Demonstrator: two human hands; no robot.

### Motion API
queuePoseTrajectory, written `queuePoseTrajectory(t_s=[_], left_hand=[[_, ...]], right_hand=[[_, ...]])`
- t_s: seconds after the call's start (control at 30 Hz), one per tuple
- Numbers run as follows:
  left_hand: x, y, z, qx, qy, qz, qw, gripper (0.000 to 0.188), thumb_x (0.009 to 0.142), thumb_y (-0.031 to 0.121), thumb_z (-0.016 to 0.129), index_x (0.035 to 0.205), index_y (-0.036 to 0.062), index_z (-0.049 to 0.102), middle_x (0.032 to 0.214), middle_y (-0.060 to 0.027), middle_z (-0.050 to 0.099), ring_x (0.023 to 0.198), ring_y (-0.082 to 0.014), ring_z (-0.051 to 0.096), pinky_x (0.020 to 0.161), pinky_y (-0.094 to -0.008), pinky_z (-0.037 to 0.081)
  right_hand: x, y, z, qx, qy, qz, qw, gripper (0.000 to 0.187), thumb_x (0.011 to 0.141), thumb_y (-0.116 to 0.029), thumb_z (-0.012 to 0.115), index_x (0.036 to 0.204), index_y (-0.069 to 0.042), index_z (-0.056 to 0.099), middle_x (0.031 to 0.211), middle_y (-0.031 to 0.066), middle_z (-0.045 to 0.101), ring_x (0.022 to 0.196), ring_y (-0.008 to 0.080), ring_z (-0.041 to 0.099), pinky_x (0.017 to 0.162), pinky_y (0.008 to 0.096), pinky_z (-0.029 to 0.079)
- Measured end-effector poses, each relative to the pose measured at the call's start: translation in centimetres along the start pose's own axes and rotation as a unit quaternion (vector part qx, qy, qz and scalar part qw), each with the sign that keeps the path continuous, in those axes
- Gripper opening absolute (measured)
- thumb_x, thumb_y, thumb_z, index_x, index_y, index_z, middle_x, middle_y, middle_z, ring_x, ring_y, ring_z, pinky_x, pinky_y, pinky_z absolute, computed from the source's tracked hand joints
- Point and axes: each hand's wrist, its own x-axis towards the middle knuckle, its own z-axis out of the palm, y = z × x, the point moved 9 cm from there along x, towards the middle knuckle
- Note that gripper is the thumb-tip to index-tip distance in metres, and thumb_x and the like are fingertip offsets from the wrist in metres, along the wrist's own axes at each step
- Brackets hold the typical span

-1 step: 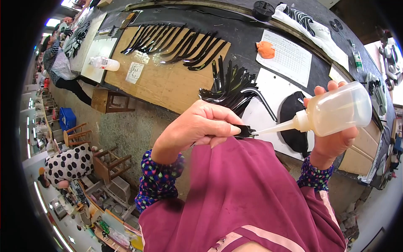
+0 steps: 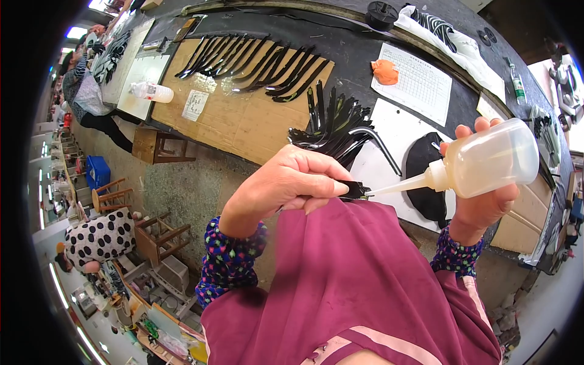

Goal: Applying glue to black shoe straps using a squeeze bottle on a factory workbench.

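Between the thumb and fingers of my left hand (image 2: 295,182) is the end of a glossy black strip (image 2: 358,190), most of it hidden by the hand. My right hand (image 2: 483,204) is closed round a translucent squeeze bottle (image 2: 496,158) with pale liquid, tilted so its long nozzle points left. The nozzle tip is at the strip's end; whether it touches I cannot tell. Beyond my hands lies a pile of black strips (image 2: 340,125) on the table. More black strips (image 2: 243,61) are laid out in a row on a cardboard sheet (image 2: 234,115).
On the dark table (image 2: 292,27) are a printed sheet (image 2: 420,85) with an orange scrap (image 2: 385,72), a black cloth item (image 2: 426,176) and a plastic bottle (image 2: 152,92). Wooden stools (image 2: 155,146) stand on the floor at left. Other people (image 2: 91,91) are farther off.
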Motion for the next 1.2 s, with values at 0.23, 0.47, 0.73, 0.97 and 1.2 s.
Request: queuePoseTrajectory(t_s=[0.23,0.47,0.73,0.97,1.2], left_hand=[[0.1,-0.2,-0.1,0.001,-0.002,0.003,1.0,0.016,0.076,0.007,0.057,0.089,-0.003,0.059,0.053,0.0011,0.049,0.042,-0.0007,0.039,0.036,-0.0151,0.023],[0.0,-0.2,-0.1,0.006,0.0,0.007,1.0,0.016,0.076,0.007,0.057,0.089,-0.0029,0.058,0.053,0.0014,0.049,0.042,-0.0004,0.039,0.036,-0.0152,0.023],[-0.2,-0.2,-0.1,0.015,0.003,0.001,1.0,0.015,0.077,0.007,0.057,0.089,-0.002,0.059,0.055,0.0016,0.049,0.043,-0.0007,0.04,0.037,-0.0153,0.024],[-1.0,-0.4,-1.1,0.0,0.03,0.007,1.0,0.014,0.075,-0.001,0.055,0.088,-0.003,0.06,0.054,-0.0027,0.05,0.04,-0.0023,0.038,0.035,-0.0161,0.024],[-2.9,-0.4,-7.8,-0.093,0.132,0.069,0.985,0.017,0.082,0.011,0.051,0.094,-0.0008,0.056,0.056,0.0002,0.05,0.041,-0.001,0.036,0.037,-0.0138,0.024]], right_hand=[[-0.1,0.0,0.3,-0.002,-0.019,0.009,1.0,0.088,0.058,-0.035,0.075,0.123,-0.004,0.025,0.115,0.01,0.037,0.109,0.0305,0.041,0.086,0.0503,0.04],[-0.2,-0.2,0.2,0.018,-0.027,0.011,0.999,0.086,0.058,-0.032,0.076,0.121,-0.005,0.025,0.114,0.01,0.037,0.109,0.0306,0.04,0.086,0.0501,0.041],[-0.1,-0.1,-0.2,0.015,-0.001,-0.008,1.0,0.088,0.06,-0.034,0.074,0.126,-0.002,0.025,0.124,0.0146,0.036,0.113,0.0338,0.039,0.091,0.0525,0.034],[0.2,0.9,1.3,0.029,-0.038,0.014,0.999,0.086,0.061,-0.034,0.074,0.125,-0.003,0.026,0.122,0.013,0.036,0.113,0.0332,0.039,0.091,0.0514,0.035],[1.2,3.2,0.6,-0.043,-0.047,0.056,0.996,0.08,0.064,-0.034,0.07,0.125,-0.004,0.028,0.122,0.0109,0.037,0.11,0.0313,0.042,0.089,0.0477,0.038]])
